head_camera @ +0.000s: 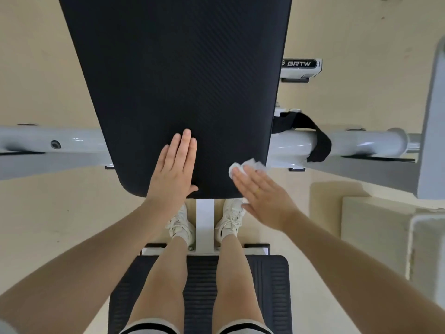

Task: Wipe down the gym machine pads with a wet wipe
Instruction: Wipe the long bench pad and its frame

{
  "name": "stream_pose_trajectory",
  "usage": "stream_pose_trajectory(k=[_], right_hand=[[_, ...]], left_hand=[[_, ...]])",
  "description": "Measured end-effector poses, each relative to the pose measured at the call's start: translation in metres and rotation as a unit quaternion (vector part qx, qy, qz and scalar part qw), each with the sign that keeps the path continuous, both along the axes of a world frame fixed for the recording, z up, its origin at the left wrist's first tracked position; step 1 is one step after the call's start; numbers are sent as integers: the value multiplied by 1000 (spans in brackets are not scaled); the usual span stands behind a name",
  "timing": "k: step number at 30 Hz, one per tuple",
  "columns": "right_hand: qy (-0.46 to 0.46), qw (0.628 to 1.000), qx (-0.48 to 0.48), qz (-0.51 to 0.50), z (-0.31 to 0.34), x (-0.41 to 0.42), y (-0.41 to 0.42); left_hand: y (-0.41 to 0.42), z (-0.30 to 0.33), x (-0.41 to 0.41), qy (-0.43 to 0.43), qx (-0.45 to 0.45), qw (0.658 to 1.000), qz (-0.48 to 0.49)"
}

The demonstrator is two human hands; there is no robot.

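Both hands lie on the near end of the long black pad [178, 92]. The left hand [174, 168] rests flat with its fingers straight and together, palm down, thumb hooked at the pad's near edge, holding nothing. The right hand [261, 192] is also spread with straight fingers, pressing a wet wipe [243, 166] against the pad close to its right corner.

That wipe is white, crumpled and bunched, poking out beyond the fingertips; the part under the palm is hidden, so its full extent cannot be told. Its far edge is blurred. The pad is matte black with a fine diagonal weave, rounded at the near corners, and its far end runs out of the top of the view.

A pale grey crossbar [349, 143] passes behind the pad, with a black strap [317, 138] looped over it on the right. A label reading BRTW [299, 64] shows beside the pad's right edge. Below, bare legs and white sneakers [180, 226] straddle a white post [204, 225], and a ribbed black seat [199, 285] lies under the thighs, partly covered.
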State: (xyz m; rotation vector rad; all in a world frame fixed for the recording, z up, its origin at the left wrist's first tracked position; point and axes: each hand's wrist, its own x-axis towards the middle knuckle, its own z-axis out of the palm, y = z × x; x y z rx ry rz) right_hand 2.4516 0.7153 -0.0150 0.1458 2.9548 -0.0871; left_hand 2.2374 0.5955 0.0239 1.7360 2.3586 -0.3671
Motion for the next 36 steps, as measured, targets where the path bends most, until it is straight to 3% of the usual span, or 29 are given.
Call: stream_pose_trajectory(k=[5, 10, 14, 18, 25, 28, 32, 35, 36], right_hand=[[-42, 993, 5, 113, -22, 18, -32], [34, 998, 26, -39, 7, -32, 13], [84, 989, 15, -123, 40, -86, 46], [90, 964, -39, -248, 50, -115, 27], [36, 975, -51, -212, 35, -164, -71], [6, 990, -58, -132, 27, -180, -109], [-27, 996, -33, -79, 29, -186, -112], [-10, 990, 30, -137, 39, -186, -72], [11, 984, 24, -176, 43, -185, -58]], left_hand=[[-2, -1, -3, -5, 6, 1000, -4], [-1, 2, -4, -26, 9, 1000, 5], [-3, 12, -11, -103, 39, 994, 5], [-13, 26, -25, -182, 69, 979, 63], [-60, 21, -59, -238, 126, 929, 255], [-69, 23, -67, -311, 158, 875, 336], [-70, 23, -78, -503, 190, 724, 433], [-74, 28, -83, -598, 203, 617, 469], [-76, 30, -86, -613, 191, 601, 477]])
